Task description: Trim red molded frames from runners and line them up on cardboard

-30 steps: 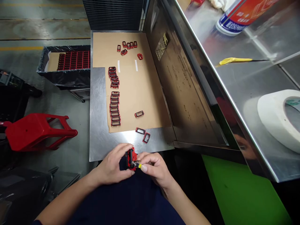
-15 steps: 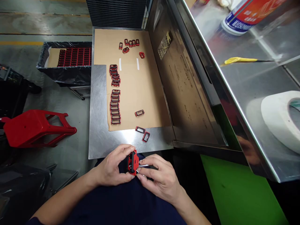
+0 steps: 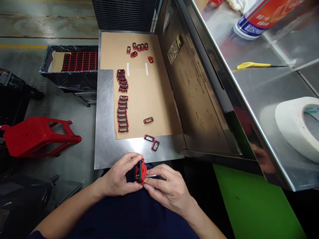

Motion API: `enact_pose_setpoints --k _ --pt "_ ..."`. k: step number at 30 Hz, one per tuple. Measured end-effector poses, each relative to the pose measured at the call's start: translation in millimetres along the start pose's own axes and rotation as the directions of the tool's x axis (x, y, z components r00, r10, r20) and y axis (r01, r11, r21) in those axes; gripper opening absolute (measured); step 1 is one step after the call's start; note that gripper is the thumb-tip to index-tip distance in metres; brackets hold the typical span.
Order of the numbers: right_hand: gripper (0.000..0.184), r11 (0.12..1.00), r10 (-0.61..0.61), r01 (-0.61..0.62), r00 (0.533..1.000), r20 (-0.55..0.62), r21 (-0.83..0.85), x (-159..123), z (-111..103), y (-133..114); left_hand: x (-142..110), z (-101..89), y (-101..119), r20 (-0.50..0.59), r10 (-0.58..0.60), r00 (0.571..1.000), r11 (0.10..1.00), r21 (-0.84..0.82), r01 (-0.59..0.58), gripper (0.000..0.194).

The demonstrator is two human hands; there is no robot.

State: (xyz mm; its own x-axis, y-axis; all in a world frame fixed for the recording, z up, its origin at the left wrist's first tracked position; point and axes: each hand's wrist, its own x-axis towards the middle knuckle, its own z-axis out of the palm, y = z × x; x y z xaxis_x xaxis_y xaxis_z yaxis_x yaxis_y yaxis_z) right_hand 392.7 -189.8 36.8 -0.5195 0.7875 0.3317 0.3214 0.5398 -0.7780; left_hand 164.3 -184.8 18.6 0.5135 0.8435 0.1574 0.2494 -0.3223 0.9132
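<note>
My left hand (image 3: 118,178) grips a red and black rectangular frame part (image 3: 141,171) low over my lap, just in front of the steel table edge. My right hand (image 3: 169,190) is shut on a thin metal shaft (image 3: 152,176), whose tip reaches the red part and is partly hidden by it. Rows of similar red-edged frames (image 3: 122,114) lie on a cardboard sheet (image 3: 147,93). A single frame (image 3: 148,120) rests near the sheet's front edge. Two more frames (image 3: 155,145) sit on the bare steel, the closest ones to my hands.
A black-lined bin (image 3: 68,79) of packed red frames stands left of the table, and a red plastic stool (image 3: 37,136) lies on its side on the floor. To the right, a steel shelf holds a tape roll (image 3: 294,124), a spray can (image 3: 264,20) and a yellow-handled tool (image 3: 253,65).
A second ago a yellow-tipped end showed at my right fingers; now the thin metal shaft shows instead. My right hand has shifted lower and further right, and the view has tilted slightly.
</note>
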Motion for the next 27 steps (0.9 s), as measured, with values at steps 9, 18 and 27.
enact_pose_setpoints --k 9,18,27 --pt "0.009 1.0 -0.003 0.002 0.997 0.072 0.018 4.9 -4.2 -2.6 0.8 -2.3 -2.2 0.023 -0.005 1.0 1.0 0.011 0.004 0.085" --pt "0.004 1.0 -0.003 0.002 0.998 0.064 0.018 3.8 -0.8 -3.5 1.3 -3.8 -2.6 0.019 -0.044 0.999 0.999 0.031 0.044 0.079" --pt "0.009 0.998 -0.002 -0.002 0.998 0.066 0.06 5.5 -0.3 -6.1 -0.6 -1.4 -7.1 -0.027 -0.063 0.998 0.998 0.013 0.063 0.078"
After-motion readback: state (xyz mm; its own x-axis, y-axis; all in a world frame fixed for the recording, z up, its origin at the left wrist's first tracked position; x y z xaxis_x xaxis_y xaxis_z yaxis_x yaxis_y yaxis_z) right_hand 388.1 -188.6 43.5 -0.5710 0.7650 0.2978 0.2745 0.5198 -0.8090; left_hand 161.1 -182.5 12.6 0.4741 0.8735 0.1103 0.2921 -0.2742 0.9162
